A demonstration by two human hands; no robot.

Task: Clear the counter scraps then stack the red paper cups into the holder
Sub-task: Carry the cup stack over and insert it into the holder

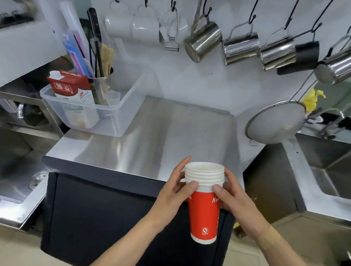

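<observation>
A nested stack of several red paper cups (204,213) with white rims hangs in the air just in front of the steel counter (149,143), near its front right corner. My left hand (174,190) grips the stack's left side near the rims, thumb across the front. On the right side my right hand (233,200) holds the same stack, thumb pressed just under the rims. The stack stands upright, mouth up. No cup holder shows in this view.
A clear plastic bin (90,112) at the counter's back left holds a red milk carton (71,88) and a utensil canister. Steel pitchers (240,46), mugs and a peeler hang on the wall. A strainer (274,122) hangs at right. Sinks flank both sides.
</observation>
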